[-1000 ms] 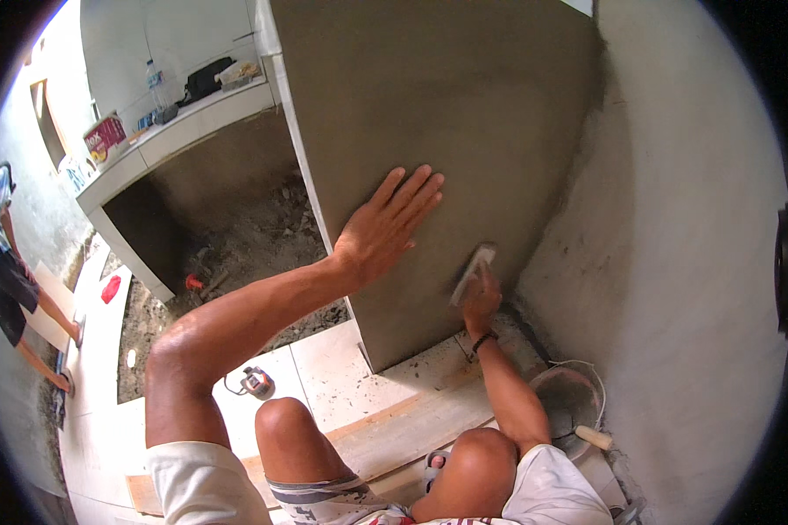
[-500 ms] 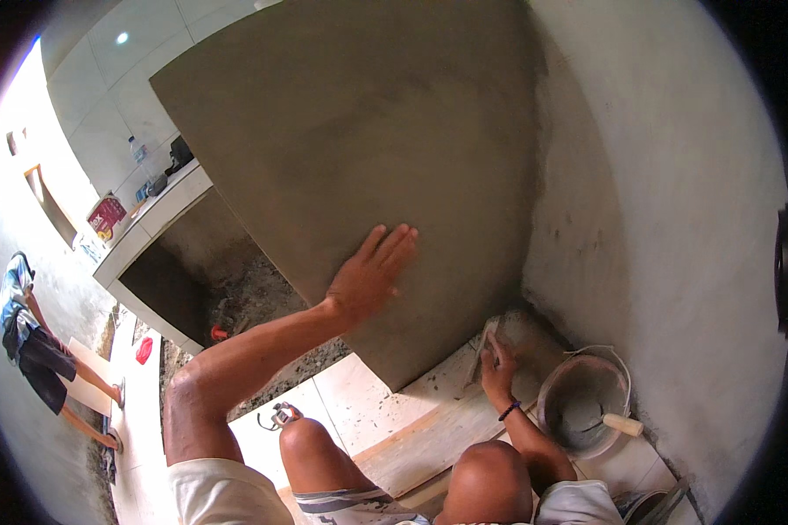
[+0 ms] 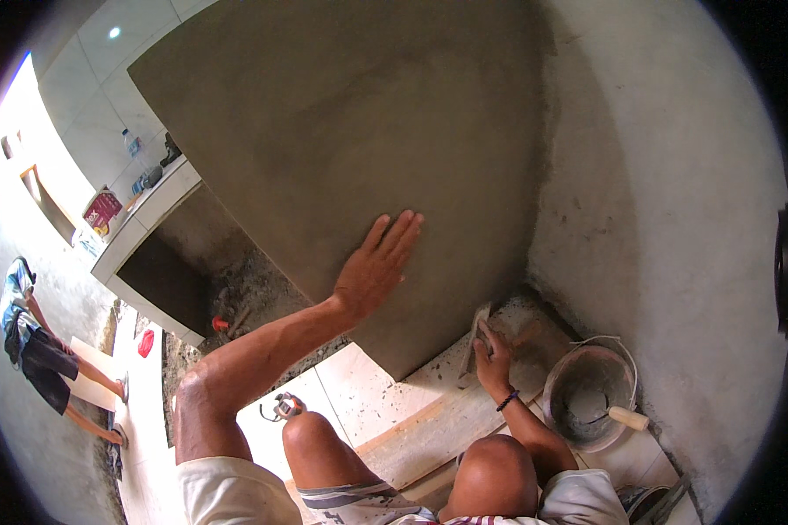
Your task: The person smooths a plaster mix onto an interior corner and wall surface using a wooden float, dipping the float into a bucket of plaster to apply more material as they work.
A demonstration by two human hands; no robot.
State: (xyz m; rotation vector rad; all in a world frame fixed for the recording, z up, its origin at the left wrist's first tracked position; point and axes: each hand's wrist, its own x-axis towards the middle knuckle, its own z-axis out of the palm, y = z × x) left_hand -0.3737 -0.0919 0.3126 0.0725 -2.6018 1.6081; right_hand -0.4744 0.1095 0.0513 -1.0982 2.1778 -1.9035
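Observation:
My left hand (image 3: 378, 267) lies flat on the smooth grey-brown plastered wall panel (image 3: 350, 131), its fingers stretched out and nothing in it. Lower down on the right, my right hand (image 3: 496, 363) grips a thin, flat float (image 3: 468, 354) near the panel's bottom edge. The float shows nearly edge-on, so its working face and its contact with the panel cannot be made out. Beside my right forearm stands a mortar bucket (image 3: 549, 398) with a wire handle. A trowel's pale wooden handle (image 3: 629, 418) sticks out over its rim.
A long plank (image 3: 420, 442) lies on the tiled floor before my knees. An orange-and-black tape measure (image 3: 288, 405) sits by my left knee. Left of the panel, a tiled counter (image 3: 153, 206) carries a plastic bottle (image 3: 132, 143). Another person (image 3: 44, 350) stands far left. A grey wall (image 3: 674, 219) rises on the right.
My left hand has shifted slightly up and right across the panel, still flat. My right hand and the float have moved a little upward and left. The view has shifted slightly.

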